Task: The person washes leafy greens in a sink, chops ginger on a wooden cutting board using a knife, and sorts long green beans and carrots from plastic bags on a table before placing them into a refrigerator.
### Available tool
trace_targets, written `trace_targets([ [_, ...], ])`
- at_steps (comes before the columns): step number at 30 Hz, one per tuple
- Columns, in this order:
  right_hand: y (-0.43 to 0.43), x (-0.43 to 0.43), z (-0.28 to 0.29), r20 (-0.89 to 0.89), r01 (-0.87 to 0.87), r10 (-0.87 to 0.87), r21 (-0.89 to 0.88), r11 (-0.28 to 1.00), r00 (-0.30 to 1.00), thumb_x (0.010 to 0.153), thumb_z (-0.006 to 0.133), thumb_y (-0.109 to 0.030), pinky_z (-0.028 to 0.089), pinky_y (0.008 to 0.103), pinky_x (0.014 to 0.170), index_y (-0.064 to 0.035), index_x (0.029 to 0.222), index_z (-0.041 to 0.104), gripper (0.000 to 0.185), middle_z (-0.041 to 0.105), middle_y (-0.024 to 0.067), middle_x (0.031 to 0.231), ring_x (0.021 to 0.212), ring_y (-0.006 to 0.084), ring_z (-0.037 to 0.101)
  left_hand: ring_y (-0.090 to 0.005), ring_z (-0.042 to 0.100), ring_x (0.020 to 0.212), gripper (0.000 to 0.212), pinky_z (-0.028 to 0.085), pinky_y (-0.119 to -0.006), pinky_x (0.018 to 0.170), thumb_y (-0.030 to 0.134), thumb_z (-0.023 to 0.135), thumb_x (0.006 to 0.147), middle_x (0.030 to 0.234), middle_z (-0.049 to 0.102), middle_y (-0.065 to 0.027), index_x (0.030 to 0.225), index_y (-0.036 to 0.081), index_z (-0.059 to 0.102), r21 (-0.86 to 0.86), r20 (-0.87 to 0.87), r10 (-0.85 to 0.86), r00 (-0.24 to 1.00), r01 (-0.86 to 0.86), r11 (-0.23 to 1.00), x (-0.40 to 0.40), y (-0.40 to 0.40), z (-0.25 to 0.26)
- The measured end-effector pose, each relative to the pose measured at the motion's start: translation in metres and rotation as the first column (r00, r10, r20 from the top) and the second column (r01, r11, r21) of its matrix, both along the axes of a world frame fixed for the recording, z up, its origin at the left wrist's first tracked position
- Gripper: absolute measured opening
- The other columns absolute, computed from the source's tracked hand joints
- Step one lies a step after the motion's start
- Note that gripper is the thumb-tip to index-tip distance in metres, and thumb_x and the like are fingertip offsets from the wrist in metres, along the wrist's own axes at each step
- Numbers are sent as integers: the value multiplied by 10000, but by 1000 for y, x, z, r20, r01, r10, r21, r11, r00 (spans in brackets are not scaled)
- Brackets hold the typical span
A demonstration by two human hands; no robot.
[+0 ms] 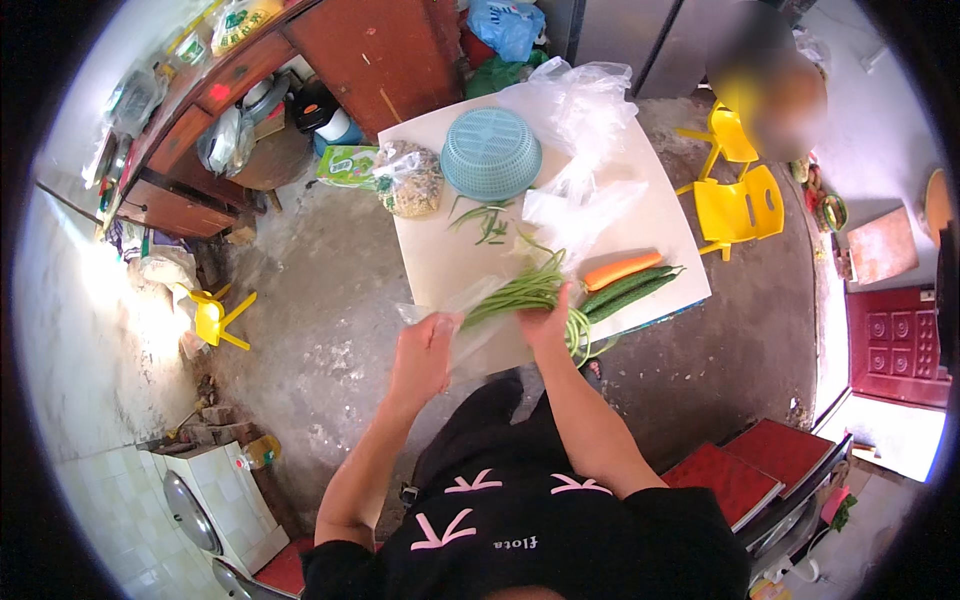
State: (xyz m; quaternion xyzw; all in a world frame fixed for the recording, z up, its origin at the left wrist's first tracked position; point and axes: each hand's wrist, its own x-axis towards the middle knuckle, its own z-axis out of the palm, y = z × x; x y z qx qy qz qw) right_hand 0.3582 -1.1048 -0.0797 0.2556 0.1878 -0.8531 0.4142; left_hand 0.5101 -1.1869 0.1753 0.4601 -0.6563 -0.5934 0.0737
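Observation:
A bundle of long green beans [517, 292] lies across my right hand [546, 319], which grips it over the table's near edge. Some beans curl down past the wrist on the right. My left hand [429, 341] is closed on a clear plastic bag [476, 300], and the bundle's left end is inside or behind that film. Right of my right hand lie a carrot [622, 271] and two cucumbers [630, 294]. Short cut bean pieces [491, 225] are scattered farther back on the table.
On the pale table [442, 262] stand an upturned blue plastic basket [491, 154], a bag of mixed dry food [409, 180] and crumpled clear bags [585, 135]. Yellow chairs [739, 202] stand to the right, with a blurred person beyond. A small yellow stool [214, 316] is at left.

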Motion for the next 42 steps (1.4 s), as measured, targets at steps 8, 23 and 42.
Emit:
trace_targets([
  [8,5,-16,31,-108,-36,25,-104,994,994,818,573,-465,425,415,877,-79,1246,450,590,544,98,1165,1004,247,543,-60,356,342,261,282,-249,337,149,424,916,451,366,30,979,22,642,-30,67,155,986,-153,988,29,-15,3],
  [23,38,26,166,-834,-94,501,493,865,230,702,687,-38,445,338,860,6,1097,498,440,596,104,1012,949,226,581,-85,406,368,333,337,-254,373,241,399,954,475,436,-6,1065,3,603,92,-178,90,980,-74,993,-50,-2,-7],
  [42,64,-47,95,293,353,706,933,-65,-645,733,580,-362,469,428,777,11,1133,440,565,618,220,928,892,358,605,-335,623,774,207,500,-395,674,95,471,859,903,629,-204,997,3,595,-666,-419,-484,769,102,739,-75,84,-51],
])
